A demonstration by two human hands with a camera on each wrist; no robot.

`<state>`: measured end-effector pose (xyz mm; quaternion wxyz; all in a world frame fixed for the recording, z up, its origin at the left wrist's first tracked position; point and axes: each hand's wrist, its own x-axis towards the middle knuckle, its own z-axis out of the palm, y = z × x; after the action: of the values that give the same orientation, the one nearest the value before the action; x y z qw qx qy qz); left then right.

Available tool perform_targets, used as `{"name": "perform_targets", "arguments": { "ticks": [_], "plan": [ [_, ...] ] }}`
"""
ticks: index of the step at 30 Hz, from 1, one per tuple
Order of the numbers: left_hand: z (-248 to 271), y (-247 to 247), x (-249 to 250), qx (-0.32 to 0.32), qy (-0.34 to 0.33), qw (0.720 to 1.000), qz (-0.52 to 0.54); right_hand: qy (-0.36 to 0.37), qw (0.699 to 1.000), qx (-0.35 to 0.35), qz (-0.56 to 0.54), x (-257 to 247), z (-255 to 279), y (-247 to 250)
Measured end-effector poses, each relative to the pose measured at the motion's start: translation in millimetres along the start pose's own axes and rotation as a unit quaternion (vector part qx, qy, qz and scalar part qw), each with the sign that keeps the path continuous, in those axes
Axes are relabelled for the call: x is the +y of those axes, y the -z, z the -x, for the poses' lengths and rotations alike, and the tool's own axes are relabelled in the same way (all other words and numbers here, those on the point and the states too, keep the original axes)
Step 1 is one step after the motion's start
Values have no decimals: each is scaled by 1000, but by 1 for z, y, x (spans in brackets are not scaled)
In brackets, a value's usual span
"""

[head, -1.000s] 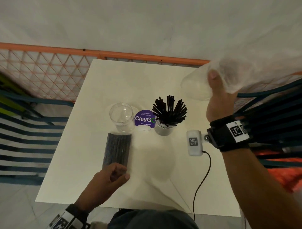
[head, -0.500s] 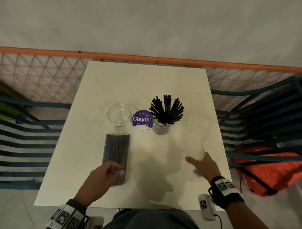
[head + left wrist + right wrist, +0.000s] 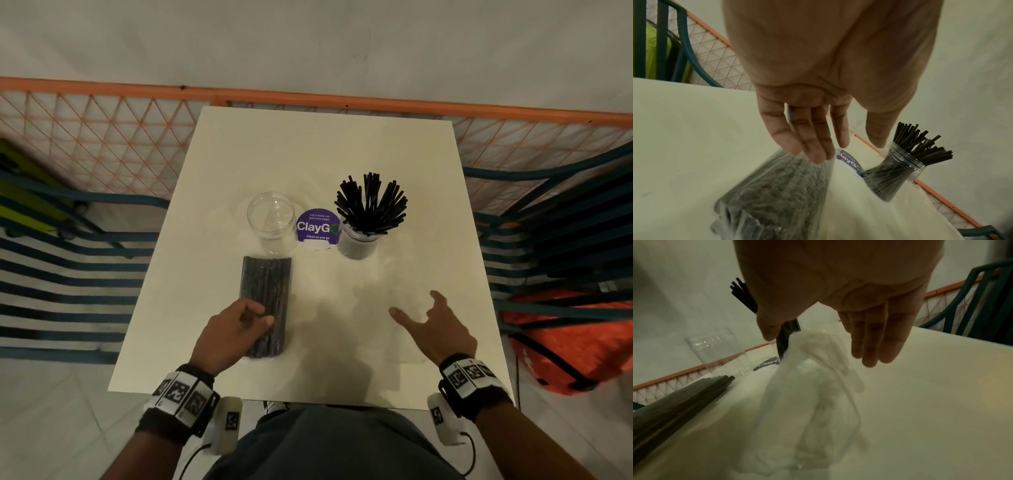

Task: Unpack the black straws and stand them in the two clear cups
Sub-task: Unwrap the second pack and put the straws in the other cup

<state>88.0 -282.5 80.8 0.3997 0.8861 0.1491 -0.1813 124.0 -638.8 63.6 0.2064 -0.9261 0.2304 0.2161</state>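
One cup [image 3: 359, 240] is filled. The sealed straw pack [image 3: 267, 301] lies just before the empty cup [image 3: 272, 219]; left hand [image 3: 233, 334] grip pinches its near end, right hand [image 3: 433, 330] spread, empty. Next, likely tearing it open.

Head view: I look from above, forward and down onto the white table [image 3: 308, 164], wall and orange mesh fence [image 3: 102, 137] beyond.
Left wrist view: I look close along the palm toward the table's far right.
Right wrist view: close under the palm, low over the table, facing far left.
Shared: all three catch the straw-filled cup [image 3: 359, 240] [image 3: 892, 175] [image 3: 785, 337].
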Motion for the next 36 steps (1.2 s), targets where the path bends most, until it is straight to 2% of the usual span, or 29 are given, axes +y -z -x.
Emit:
{"name": "perform_targets", "arguments": {
  "ticks": [2, 4, 8, 11, 14, 17, 19, 21, 25, 29, 32, 36],
  "plan": [
    [-4, -1, -9, 27, 40, 998, -30, 37, 998, 45, -23, 1, 7, 6],
    [-9, -6, -21, 39, 97, 994, -34, 97, 993, 41, -53, -2, 15, 11],
    [-16, -23, -41, -5, 181, 983, -21, 184, 976, -90, -71, -20, 31, 2],
    [-14, -37, -47, -8, 189, 982, 6, 210, 959, -186, -44, -38, 31, -27],
    [-15, -45, -53, -2, 198, 976, 90, 219, 937, -270, 11, -63, 28, -64],
    [-15, -42, -51, -26, 211, 962, 174, 258, 916, -301, 61, -89, 37, -90],
    [-9, -37, -45, -55, 222, 946, 230, 312, 902, -277, 110, -101, 47, -101],
    [-3, -29, -35, -79, 223, 931, 277, 364, 893, -224, 142, -109, 56, -106],
    [7, -11, -16, -114, 196, 923, 312, 424, 890, -110, 123, -118, 65, -106],
    [15, 0, -4, -120, 147, 921, 341, 405, 912, -40, 53, -126, 60, -93],
    [21, 5, 4, -119, 78, 915, 378, 388, 921, -29, 3, -133, 57, -79],
    [21, 5, 10, -59, 5, 929, 365, 370, 928, -37, -29, -141, 55, -62]
  ]
}}
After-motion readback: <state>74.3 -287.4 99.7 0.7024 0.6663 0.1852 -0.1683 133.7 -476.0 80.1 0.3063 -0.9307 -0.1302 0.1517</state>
